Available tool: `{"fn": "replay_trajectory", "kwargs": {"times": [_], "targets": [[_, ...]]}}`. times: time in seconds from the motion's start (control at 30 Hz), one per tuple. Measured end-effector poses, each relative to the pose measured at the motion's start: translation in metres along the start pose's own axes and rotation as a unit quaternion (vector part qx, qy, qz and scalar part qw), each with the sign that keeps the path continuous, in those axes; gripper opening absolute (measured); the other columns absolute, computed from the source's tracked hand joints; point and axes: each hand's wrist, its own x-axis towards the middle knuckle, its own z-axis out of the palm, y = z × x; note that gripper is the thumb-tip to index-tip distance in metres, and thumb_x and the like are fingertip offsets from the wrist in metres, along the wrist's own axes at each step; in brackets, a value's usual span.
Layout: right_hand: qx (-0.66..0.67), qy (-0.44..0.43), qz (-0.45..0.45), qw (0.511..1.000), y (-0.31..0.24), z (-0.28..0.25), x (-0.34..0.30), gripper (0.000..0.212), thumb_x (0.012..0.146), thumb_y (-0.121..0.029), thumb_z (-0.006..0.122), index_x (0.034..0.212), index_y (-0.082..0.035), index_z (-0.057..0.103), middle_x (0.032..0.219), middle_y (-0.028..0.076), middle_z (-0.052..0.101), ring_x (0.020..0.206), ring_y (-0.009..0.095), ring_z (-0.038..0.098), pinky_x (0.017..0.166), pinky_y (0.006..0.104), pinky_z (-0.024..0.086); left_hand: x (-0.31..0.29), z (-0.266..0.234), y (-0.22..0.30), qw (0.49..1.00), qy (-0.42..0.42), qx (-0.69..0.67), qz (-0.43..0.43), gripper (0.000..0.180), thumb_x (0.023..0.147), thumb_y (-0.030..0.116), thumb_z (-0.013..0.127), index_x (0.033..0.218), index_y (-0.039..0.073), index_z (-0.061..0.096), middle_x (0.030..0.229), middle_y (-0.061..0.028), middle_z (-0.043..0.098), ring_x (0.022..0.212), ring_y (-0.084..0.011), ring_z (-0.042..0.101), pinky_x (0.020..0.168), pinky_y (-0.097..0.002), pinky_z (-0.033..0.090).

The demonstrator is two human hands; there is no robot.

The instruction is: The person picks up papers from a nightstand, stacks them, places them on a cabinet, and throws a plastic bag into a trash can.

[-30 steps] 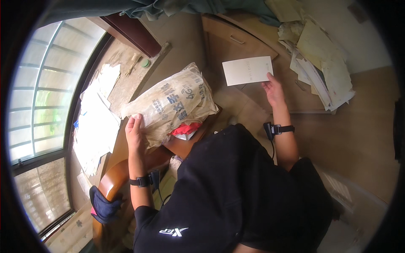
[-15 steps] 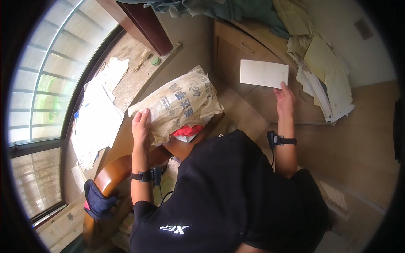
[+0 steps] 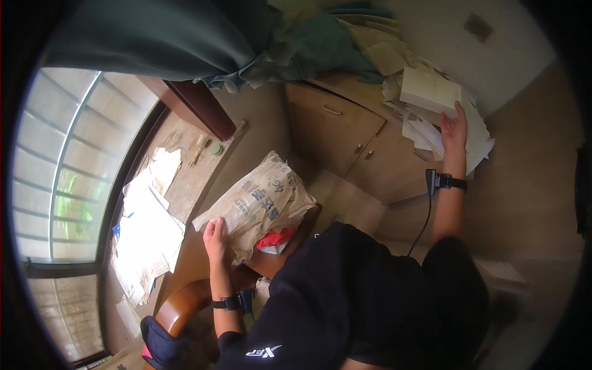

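Note:
My left hand pinches the left end of a crumpled tan bag with dark printing. Thumb on top, fingers underneath, it keeps the bag tilted above a wooden chair. Something red and a bit of white show at the bag's lower edge. Out to the far right, my right hand grips a flat white box by its near right corner. That box is over a pile of loose papers on top of a wooden cabinet; whether it touches them I cannot tell.
White papers are strewn along the window sill at the left, near a small green lid. The cabinet has metal handles. A dark green curtain hangs across the top. A dark blue cap is on the chair's arm.
My right hand has carried the white box away and to the right, from in front of the cabinet to over the papers. The view has shifted; my left hand still holds the bag.

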Motion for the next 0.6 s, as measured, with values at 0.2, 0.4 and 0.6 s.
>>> {"fn": "replay_trajectory", "kwargs": {"times": [0.2,0.4,0.6], "targets": [[-0.051,0.009,-0.036,0.998,-0.02,-0.013,0.04,0.046,0.076,-0.026,0.075,0.108,0.001,0.055,0.092,0.012,0.056,0.075,0.02,0.056,0.062,0.0286,0.054,0.004,0.003,0.006,0.999,-0.045,0.006,0.016,0.012,0.09,0.017,0.061,0.095,0.006,0.062,0.089,0.003,0.061,0.082,-0.0053,0.054,0.074,-0.0189,0.041],[-0.083,0.047,-0.013,0.995,-0.043,-0.025,0.034,0.036,0.08,-0.023,0.066,0.103,0.003,0.056,0.09,0.012,0.057,0.071,0.022,0.059,0.06,0.0314,0.053,0.0,0.014,0.012,0.999,-0.027,-0.004,0.03,0.015,0.091,0.017,0.059,0.098,0.004,0.062,0.088,0.0014,0.062,0.079,-0.0066,0.055,0.072,-0.0201,0.042],[-0.115,0.069,-0.137,0.981,-0.037,-0.026,0.015,0.024,0.079,-0.014,0.065,0.097,0.0,0.058,0.083,0.007,0.059,0.06,0.017,0.058,0.052,0.0256,0.049,-0.009,0.028,0.025,1.0,-0.023,-0.002,0.001,0.016,0.091,0.017,0.059,0.1,0.004,0.062,0.091,0.0001,0.062,0.082,-0.0084,0.056,0.073,-0.0218,0.044]]}}
